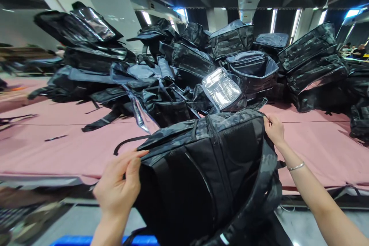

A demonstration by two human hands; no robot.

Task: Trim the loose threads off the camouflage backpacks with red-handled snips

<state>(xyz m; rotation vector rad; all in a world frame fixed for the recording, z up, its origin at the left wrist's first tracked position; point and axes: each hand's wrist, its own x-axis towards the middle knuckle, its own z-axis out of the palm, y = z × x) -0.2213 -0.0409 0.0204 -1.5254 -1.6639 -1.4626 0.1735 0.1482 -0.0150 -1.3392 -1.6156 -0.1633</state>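
Note:
A black and dark camouflage backpack (184,177) hangs tilted between my hands at the front edge of the table, its padded side and a wide strap facing me. My left hand (119,184) pinches its upper left corner, the thumb over the edge. At the upper right corner my right hand (273,128) grips the fabric near the end of a zipper, with fingers closed. A bracelet (296,167) circles the right wrist. The lower end of the backpack runs out of view.
A pink-covered table (72,142) bears a heap of dark backpacks (190,61), some open with grey linings. A silver-lined flap (221,88) sticks out in the middle. Loose straps (100,121) lie at the left. Something blue (77,240) shows at the bottom edge.

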